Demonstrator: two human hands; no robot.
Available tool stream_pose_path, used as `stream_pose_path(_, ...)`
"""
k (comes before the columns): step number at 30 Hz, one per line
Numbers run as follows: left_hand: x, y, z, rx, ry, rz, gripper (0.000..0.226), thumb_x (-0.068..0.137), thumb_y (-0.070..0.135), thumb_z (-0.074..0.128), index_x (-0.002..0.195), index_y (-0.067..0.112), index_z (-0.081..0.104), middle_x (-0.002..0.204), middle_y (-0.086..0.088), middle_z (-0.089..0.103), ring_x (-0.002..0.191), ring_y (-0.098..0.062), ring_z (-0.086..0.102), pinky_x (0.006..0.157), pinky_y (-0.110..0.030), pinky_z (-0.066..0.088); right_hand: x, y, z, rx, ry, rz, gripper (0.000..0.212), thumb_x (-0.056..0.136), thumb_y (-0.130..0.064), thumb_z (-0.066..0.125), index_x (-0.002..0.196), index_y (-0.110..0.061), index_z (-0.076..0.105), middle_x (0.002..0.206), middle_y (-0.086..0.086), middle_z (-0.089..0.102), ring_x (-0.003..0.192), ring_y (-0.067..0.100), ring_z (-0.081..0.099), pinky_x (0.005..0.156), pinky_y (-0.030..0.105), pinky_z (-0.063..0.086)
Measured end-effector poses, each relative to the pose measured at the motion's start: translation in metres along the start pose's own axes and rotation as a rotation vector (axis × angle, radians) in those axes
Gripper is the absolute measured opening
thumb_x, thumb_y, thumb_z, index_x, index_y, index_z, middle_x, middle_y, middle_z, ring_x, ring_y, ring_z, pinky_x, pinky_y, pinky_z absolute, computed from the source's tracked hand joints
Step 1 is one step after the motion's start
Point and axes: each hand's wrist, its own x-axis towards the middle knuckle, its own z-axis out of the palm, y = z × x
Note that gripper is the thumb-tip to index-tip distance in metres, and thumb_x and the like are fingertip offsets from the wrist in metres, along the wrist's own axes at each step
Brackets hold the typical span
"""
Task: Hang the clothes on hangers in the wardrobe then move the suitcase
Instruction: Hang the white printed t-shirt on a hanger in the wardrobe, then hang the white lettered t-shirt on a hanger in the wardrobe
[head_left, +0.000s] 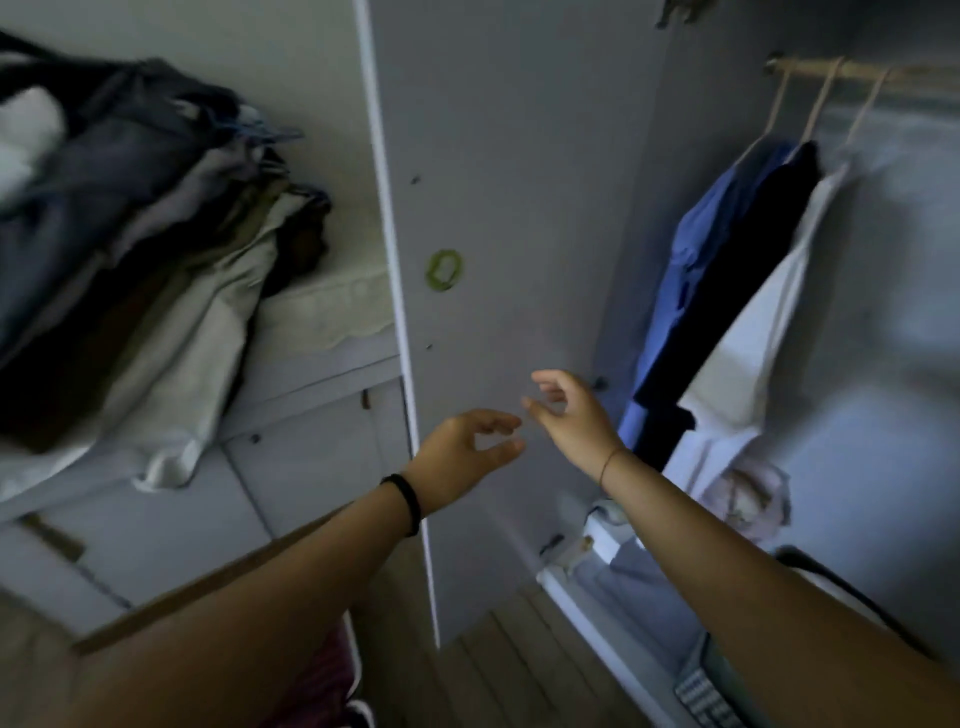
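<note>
Both hands are reaching out in front of the grey wardrobe door (519, 208) right now. The left hand (467, 447) and the right hand (569, 415) are hovering close together with fingers loosely curled, and neither is holding anything. The pile of clothes (130, 234) is sitting well off to the left, slumping over a pale padded surface (322, 317), apart from both hands. It is looking like a layered heap: dark denim-blue on top, greys and browns in the middle, and a pale cream piece spilling over the edge (a couple of thin bluish hooks seem to be poking out near the top, though the blur is making that hard to confirm). I'm judging this as soft, limp stuff, each piece light on its own but the whole stack heavy and prone to sliding. The better hold is probably the top garment alone, pinched at the collar or shoulders so it is hanging straight. Inside the wardrobe, to the right, the rail (857, 78) is carrying three hangers with a blue shirt (696, 270), a dark garment (753, 260) and a white garment (763, 332) side by side. The suitcase I'm not managing to pick out for certain.
</note>
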Motion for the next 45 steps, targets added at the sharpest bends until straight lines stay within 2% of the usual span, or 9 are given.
stream_pose_path(7,-0.163,-0.115,-0.078,0.015,0.124,-0.234,0.034,0.084,0.032,0.069,0.115,0.020,0.064,0.115,0.006,0.061,0.108,-0.011,0.058,0.093,-0.023,0.045,-0.100,-0.048,0.144,-0.016,-0.247,0.026,0.035,0.089,-0.019,0.062,0.123,-0.011,0.055,0.118,0.003,0.050,0.113,0.017,0.051,0.093,0.022,0.038)
stream_pose_path(11,-0.260,-0.169,-0.113,0.004,0.162,-0.321,0.032,0.087,0.019,0.067,0.117,0.008,0.063,0.106,0.004,0.059,0.096,-0.007,0.058,0.072,0.003,0.036,-0.160,-0.070,0.233,-0.008,-0.358,0.025,0.036,0.089,-0.022,0.062,0.123,-0.014,0.055,0.126,0.005,0.052,0.113,0.013,0.050,0.090,0.020,0.036)
stream_pose_path(17,-0.358,-0.258,-0.129,-0.039,0.229,-0.492,0.035,0.086,0.029,0.067,0.118,0.017,0.063,0.117,0.004,0.063,0.105,-0.007,0.056,0.085,-0.010,0.037,-0.224,-0.076,0.342,0.010,-0.511,0.050,0.036,0.089,-0.023,0.062,0.123,-0.015,0.054,0.124,0.003,0.055,0.110,0.010,0.049,0.089,0.022,0.035)
stream_pose_path(21,-0.396,-0.317,-0.117,-0.105,0.290,-0.590,0.037,0.087,0.029,0.066,0.122,0.018,0.060,0.111,0.011,0.058,0.103,-0.001,0.052,0.074,0.002,0.035,-0.249,-0.055,0.409,-0.020,-0.602,0.015,0.035,0.087,-0.023,0.064,0.120,-0.015,0.056,0.124,0.002,0.054,0.110,0.012,0.051,0.090,0.026,0.041)
stream_pose_path(29,-0.458,-0.477,-0.029,-0.172,0.440,-0.785,0.028,0.086,0.029,0.067,0.113,0.026,0.064,0.111,0.014,0.062,0.103,0.003,0.052,0.087,-0.011,0.039,-0.297,0.067,0.541,-0.057,-0.729,0.017,0.037,0.086,-0.023,0.066,0.121,-0.016,0.056,0.122,0.000,0.049,0.109,0.011,0.050,0.094,0.025,0.041)
stream_pose_path(33,-0.485,-0.569,0.041,-0.182,0.454,-0.889,0.032,0.086,0.029,0.067,0.117,0.023,0.062,0.115,0.011,0.060,0.103,0.000,0.049,0.085,-0.013,0.033,-0.336,0.159,0.608,-0.064,-0.789,0.054,0.038,0.085,-0.024,0.067,0.121,-0.016,0.056,0.118,-0.002,0.047,0.109,0.011,0.049,0.096,0.028,0.043)
stream_pose_path(36,-0.499,-0.637,0.093,-0.199,0.458,-0.936,0.034,0.086,0.029,0.067,0.119,0.020,0.062,0.120,0.007,0.059,0.104,-0.001,0.048,0.084,-0.011,0.031,-0.371,0.231,0.656,-0.092,-0.830,0.076,0.037,0.085,-0.024,0.067,0.120,-0.015,0.056,0.121,0.003,0.049,0.107,0.012,0.050,0.090,0.022,0.040)
stream_pose_path(41,-0.506,-0.743,0.158,-0.189,0.459,-0.954,0.045,0.085,0.034,0.068,0.126,0.020,0.057,0.131,0.004,0.052,0.122,-0.010,0.048,0.095,-0.015,0.032,-0.414,0.329,0.733,-0.083,-0.922,0.142,0.043,0.085,-0.028,0.066,0.123,-0.014,0.052,0.125,0.000,0.050,0.114,0.013,0.050,0.091,0.024,0.042)
stream_pose_path(45,-0.503,-0.807,0.189,-0.158,0.472,-0.955,0.060,0.083,0.043,0.067,0.135,0.021,0.048,0.141,0.003,0.045,0.130,-0.013,0.040,0.108,-0.028,0.033,-0.424,0.379,0.783,-0.028,-0.965,0.215,0.051,0.086,-0.033,0.065,0.130,-0.015,0.047,0.123,-0.001,0.052,0.115,0.012,0.051,0.096,0.029,0.045)
